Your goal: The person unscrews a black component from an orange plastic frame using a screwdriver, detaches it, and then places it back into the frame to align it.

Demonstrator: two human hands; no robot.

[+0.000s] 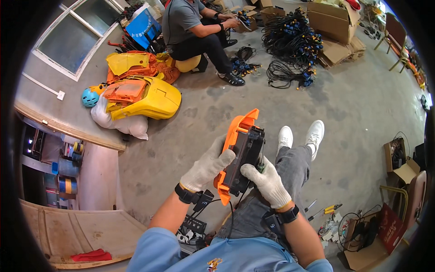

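Note:
Above my lap I hold an orange plastic housing (pixel 232 136) with a black boxy unit (pixel 245 156) set against its inner side. It is tilted, its long side running up and to the right. My left hand (pixel 207 164), in a white knit glove, grips the orange side, thumb over the edge. On the other side my right hand (pixel 268 183), gloved too, is closed around a small screwdriver (pixel 261 166) with a dark green handle. Its thumb presses near the black unit's lower end. The screwdriver's tip is too small to make out.
Yellow and orange plastic shells (pixel 158 97) lie on a white sack (pixel 131 124) at left. A seated co-worker (pixel 190 31) handles something beyond, beside piled black cables (pixel 290 45). Cardboard boxes (pixel 333 22) stand behind. Yellow-handled pliers (pixel 333 209) and an open carton (pixel 369 254) lie lower right.

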